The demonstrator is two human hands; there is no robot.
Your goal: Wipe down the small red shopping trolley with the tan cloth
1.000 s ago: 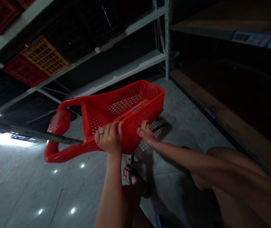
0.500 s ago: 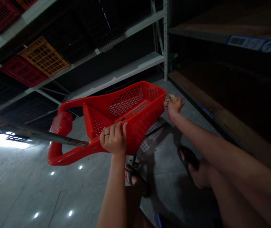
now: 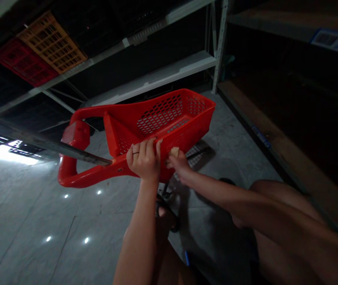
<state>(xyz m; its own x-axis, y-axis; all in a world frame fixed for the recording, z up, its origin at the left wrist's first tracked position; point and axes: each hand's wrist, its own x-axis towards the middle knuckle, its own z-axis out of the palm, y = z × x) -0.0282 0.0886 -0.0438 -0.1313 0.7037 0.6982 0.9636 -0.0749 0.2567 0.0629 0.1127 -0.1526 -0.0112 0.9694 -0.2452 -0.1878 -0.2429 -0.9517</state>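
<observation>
A red plastic shopping cart (image 3: 195, 124) with perforated basket walls stands in front of me, its looped handle to the left. My left hand (image 3: 145, 158), with a dark ring on one finger, is wrapped over the near rim of the basket. Against the outside of the near wall, my right hand (image 3: 179, 163) is closed on a crumpled beige cloth (image 3: 174, 151). Much of the cloth is hidden in the fingers. A metal pole (image 3: 80, 153) slants in from the left and ends at the cart's side rail.
Metal shelving (image 3: 157, 77) runs behind the cart, holding a yellow crate (image 3: 54, 41) and a red crate (image 3: 25, 61). Dark wooden shelves (image 3: 263, 118) with blue labels stand on the right. My feet and legs are on the grey tiled floor (image 3: 38, 213) below.
My right hand, with the cloth, has moved left from the basket's far end corner to the near side wall, close to my left hand. The left hand keeps its hold on the rim.
</observation>
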